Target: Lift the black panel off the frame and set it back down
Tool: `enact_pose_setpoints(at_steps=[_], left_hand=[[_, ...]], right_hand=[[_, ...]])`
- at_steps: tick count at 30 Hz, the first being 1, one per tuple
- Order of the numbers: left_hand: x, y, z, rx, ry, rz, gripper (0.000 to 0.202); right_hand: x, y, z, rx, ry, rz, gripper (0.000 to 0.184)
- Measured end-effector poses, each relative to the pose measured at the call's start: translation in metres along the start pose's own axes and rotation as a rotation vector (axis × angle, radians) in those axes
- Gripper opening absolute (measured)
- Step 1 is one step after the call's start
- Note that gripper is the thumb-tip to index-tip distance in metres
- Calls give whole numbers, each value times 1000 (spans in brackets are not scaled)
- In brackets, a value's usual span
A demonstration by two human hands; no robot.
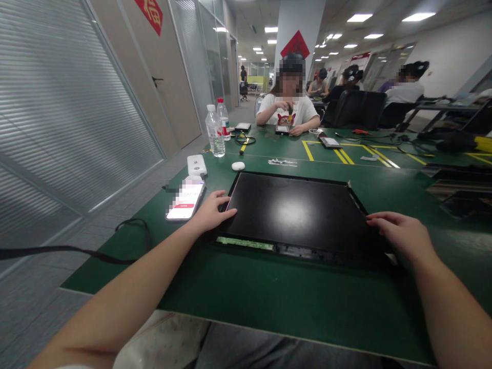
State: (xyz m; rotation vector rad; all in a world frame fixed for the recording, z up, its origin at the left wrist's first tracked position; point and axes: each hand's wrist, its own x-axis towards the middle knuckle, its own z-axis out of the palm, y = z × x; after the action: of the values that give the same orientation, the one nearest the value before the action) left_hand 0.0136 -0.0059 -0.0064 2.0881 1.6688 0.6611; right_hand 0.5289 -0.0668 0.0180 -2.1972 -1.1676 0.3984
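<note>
A flat black display panel (292,210) lies on the green table in front of me, its dark screen facing up and reflecting a ceiling light. Along its near edge runs a black frame with a narrow green circuit board (245,243) on the left part. My left hand (213,210) grips the panel's left edge, thumb and fingers closed at the rim. At the right edge, my right hand (403,233) pinches the rim between thumb and fingers. The undersides of both grips are hidden.
A lit phone (186,200), a white device (197,165) and a white earbud case (238,166) lie left of the panel. Two bottles (216,132) stand behind them. Across the green table (269,302), a person (288,107) handles a small item. Dark panels (461,197) lie right.
</note>
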Motion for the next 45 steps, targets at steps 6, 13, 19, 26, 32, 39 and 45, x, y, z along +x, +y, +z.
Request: enact_pose_setpoints(at_steps=[6,13,19,26,32,39,45], left_hand=[[-2,4,0,6,3,-3,66],[-1,7,0,35,-8,10,62],[0,10,4,63,-7,43,56],[0,11,4,69,-12,55,54],[-2,13,5,60,4,64,53],[-7,16,-4,79,-12,156,57],[-14,26,-18,20,-212,321,49]], right_hand=[[-3,-2,0,11,-9,22,34],[2,3,2,18,16,-10,31],[6,8,3,-6,30,-34,32],[5,10,4,27,33,-40,35],[4,9,4,-2,51,-58,35],[5,11,4,-22,49,-78,35],[5,9,3,-3,19,-72,32]])
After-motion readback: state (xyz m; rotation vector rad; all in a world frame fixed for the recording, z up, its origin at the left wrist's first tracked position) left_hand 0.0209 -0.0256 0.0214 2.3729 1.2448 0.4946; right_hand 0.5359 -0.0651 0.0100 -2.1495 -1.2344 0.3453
